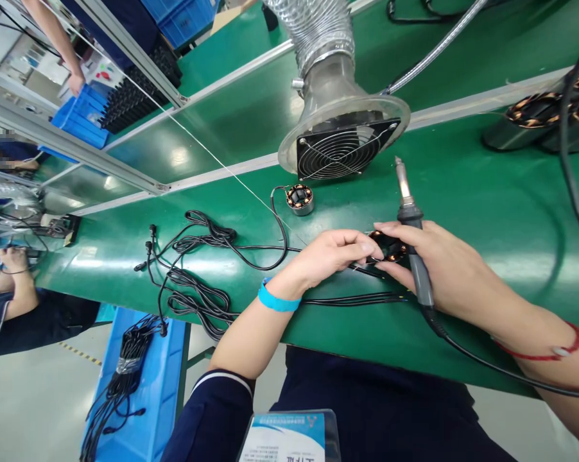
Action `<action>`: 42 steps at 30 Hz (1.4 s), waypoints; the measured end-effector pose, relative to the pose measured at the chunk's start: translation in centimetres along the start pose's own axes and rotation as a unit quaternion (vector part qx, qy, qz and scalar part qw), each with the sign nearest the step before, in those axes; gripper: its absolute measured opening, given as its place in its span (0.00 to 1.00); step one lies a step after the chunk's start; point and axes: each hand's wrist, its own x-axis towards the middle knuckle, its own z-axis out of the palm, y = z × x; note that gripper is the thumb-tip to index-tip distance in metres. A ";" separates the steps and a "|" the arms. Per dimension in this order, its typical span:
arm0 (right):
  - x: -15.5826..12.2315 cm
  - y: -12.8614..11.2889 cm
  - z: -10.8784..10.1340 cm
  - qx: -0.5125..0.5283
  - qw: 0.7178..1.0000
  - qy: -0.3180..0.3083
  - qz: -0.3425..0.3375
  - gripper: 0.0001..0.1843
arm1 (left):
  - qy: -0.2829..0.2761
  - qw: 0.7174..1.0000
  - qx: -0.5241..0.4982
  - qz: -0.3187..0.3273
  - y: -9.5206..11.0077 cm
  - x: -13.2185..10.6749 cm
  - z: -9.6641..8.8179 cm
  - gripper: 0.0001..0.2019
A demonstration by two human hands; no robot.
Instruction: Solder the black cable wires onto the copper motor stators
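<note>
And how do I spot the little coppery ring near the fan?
Above the green table, find the big see-through funnel hood with a square black fan in its mouth. Below the fan's left end in the picture sits a short metal ring with copper coils. Unlike the similar ring being held, it sits untouched on the table, a black cable reaching its side.

From here I see a green benchtop (492,224) and black cables (200,289). I make out a grey, silver-tipped soldering iron (418,260); the held stator (394,248) and second stator (300,201) both show copper against black. I pick out black concentric rings on the fan grille (340,151), a bright blue wristband (278,298), a red bracelet (578,336), and a navy sleeve (207,417) trimmed in white.
</note>
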 end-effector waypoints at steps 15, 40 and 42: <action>-0.1 0.6 -0.5 0.003 0.998 -0.024 0.061 0.23 | -0.098 0.984 0.134 0.063 0.3 -0.3 -0.3 0.13; 1.4 -4.7 -3.2 0.295 0.918 0.134 0.230 0.20 | 0.065 0.961 0.256 0.081 1.4 -2.9 0.1 0.15; 1.7 -4.9 -3.2 0.337 0.899 0.137 0.243 0.19 | 0.055 0.964 0.245 0.082 1.5 -2.9 0.1 0.14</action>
